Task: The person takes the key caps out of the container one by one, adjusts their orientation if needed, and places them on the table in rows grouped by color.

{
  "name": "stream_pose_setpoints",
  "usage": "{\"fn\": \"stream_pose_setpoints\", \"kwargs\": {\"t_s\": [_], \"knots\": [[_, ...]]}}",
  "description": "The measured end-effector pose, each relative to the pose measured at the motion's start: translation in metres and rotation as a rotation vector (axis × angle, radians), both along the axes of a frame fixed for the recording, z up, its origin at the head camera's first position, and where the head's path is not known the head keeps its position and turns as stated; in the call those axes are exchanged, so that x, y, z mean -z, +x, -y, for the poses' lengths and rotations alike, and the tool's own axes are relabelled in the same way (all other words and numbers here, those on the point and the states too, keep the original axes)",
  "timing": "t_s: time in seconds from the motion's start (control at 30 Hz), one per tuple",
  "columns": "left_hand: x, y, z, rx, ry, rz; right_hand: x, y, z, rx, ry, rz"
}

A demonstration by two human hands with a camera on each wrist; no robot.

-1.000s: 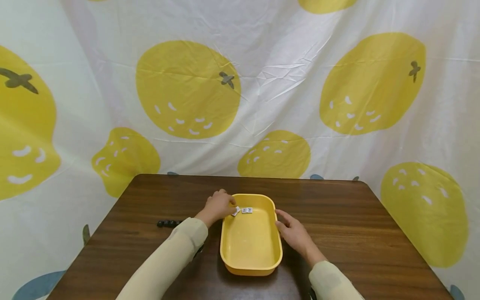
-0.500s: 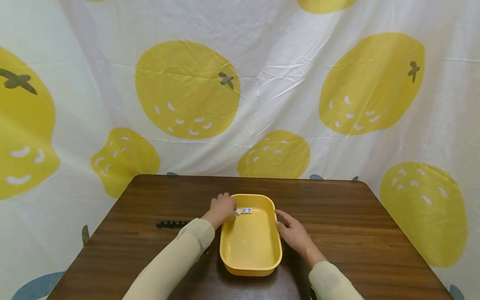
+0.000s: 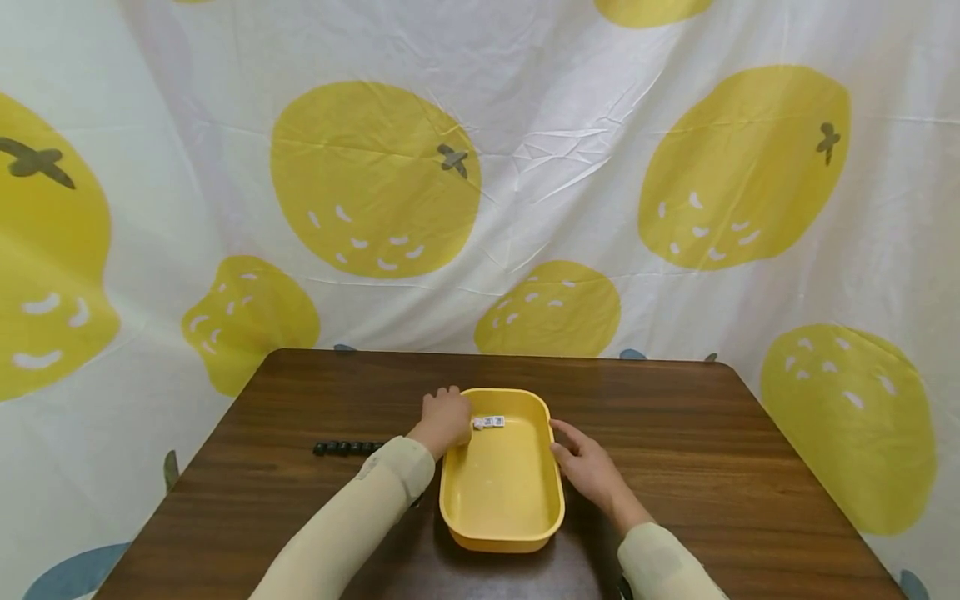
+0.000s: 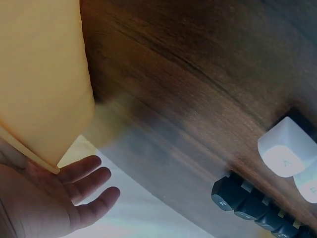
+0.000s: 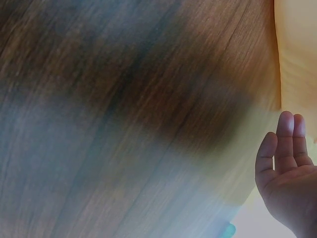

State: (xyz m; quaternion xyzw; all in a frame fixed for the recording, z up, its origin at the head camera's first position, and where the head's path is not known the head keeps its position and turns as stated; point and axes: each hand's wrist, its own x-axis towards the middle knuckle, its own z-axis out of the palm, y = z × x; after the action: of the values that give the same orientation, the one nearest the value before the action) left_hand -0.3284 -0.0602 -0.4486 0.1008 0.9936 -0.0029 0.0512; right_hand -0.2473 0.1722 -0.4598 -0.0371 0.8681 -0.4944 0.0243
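A yellow plastic tray (image 3: 502, 542) stands on the table between the hands. My left hand (image 3: 446, 419) reaches over its far left rim, fingertips pinching a small white keycap (image 3: 477, 424) inside; thumb and index are mostly hidden in the left wrist view. That keycap lines up with a pair of white keycaps (image 3: 493, 422) along the tray's far end. In the left wrist view, the other fingers (image 4: 101, 198) of this hand extend outside the wall. At the right rim rests my right hand (image 3: 592, 471), its fingers (image 5: 286, 136) straight beside the outer wall.
A row of black keycaps (image 3: 347, 448) lies on the brown wooden table (image 3: 697, 475), left of the tray. Close by, in the left wrist view, are white lettered keycaps (image 4: 285, 151). A lemon-print curtain (image 3: 555, 167) hangs behind the table.
My left hand has moved right and slightly deeper into the tray, bringing its white keycap up beside the pair. More of the black row shows. The right hand and tray have stayed put.
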Motion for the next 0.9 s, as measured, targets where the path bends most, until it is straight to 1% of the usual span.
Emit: {"fn": "stream_pose_setpoints", "kwargs": {"t_s": [0.07, 0.17, 0.27, 0.37, 0.43, 0.5, 0.67, 0.73, 0.8, 0.9], "knots": [[0.001, 0.000, -0.001, -0.001, -0.020, -0.005, 0.000, 0.000, 0.000, 0.001, 0.001, 0.001], [0.000, 0.000, -0.001, 0.000, -0.024, -0.012, 0.000, 0.000, 0.000, 0.001, 0.003, -0.001], [0.001, 0.000, 0.000, 0.009, -0.006, -0.019, 0.000, -0.001, 0.000, 0.000, 0.006, -0.002], [0.002, -0.001, 0.003, 0.028, 0.044, -0.032, 0.000, -0.001, 0.000, -0.003, 0.003, -0.002], [0.003, -0.002, 0.006, 0.056, 0.112, -0.050, 0.000, -0.001, 0.000, -0.004, 0.000, -0.003], [0.001, -0.001, 0.009, 0.094, 0.188, -0.084, 0.000, 0.000, 0.000, -0.004, -0.002, -0.003], [-0.014, 0.003, 0.016, 0.228, 0.421, -0.181, -0.001, 0.000, 0.000, -0.005, 0.002, 0.001], [-0.020, 0.005, 0.019, 0.268, 0.509, -0.192, 0.000, 0.000, 0.001, -0.005, 0.003, 0.000], [-0.024, 0.007, 0.023, 0.280, 0.566, -0.186, 0.000, 0.000, 0.001, -0.006, -0.001, -0.003], [-0.029, 0.010, 0.032, 0.272, 0.619, -0.168, 0.000, -0.001, 0.001, -0.007, -0.002, -0.007]]}}
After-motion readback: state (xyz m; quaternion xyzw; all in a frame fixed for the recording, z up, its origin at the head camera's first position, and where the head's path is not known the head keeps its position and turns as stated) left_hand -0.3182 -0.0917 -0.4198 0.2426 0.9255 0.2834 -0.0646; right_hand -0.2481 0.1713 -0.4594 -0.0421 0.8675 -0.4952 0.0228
